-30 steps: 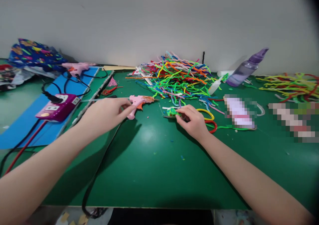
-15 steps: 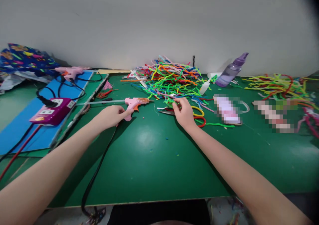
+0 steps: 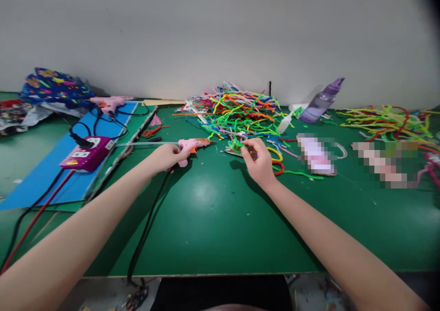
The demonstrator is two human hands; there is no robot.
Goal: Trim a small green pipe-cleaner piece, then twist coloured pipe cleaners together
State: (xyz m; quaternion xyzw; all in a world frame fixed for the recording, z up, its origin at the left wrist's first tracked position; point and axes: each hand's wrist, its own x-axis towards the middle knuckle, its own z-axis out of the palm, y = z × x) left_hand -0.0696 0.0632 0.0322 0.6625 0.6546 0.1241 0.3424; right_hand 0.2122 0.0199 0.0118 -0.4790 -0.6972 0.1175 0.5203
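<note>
My left hand [image 3: 168, 158] is closed around the handle of a pink hot glue gun [image 3: 188, 147], whose nozzle points right. A translucent glue stick [image 3: 140, 143] sticks out of its back. My right hand [image 3: 258, 160] pinches a small bunch of green fuzzy pipe cleaner [image 3: 235, 145], just right of the nozzle and apart from it. Fingers hide part of the bunch. Scissors [image 3: 278, 166] with yellow and red-orange handles lie behind and beneath my right hand, partly covered by it.
A heap of coloured pipe cleaners [image 3: 237, 109] lies at the back. Right of it stand a small white bottle [image 3: 284, 124] and a tilted purple bottle [image 3: 321, 103]. A phone-like blurred object [image 3: 314, 154] lies right. A purple power strip [image 3: 87, 154] with cords and a second glue gun [image 3: 109, 103] are left.
The view has shifted slightly, so most things appear a little further right and lower. My right hand looks slightly raised with the green bunch, its shadow showing below. Both grips are unchanged.
</note>
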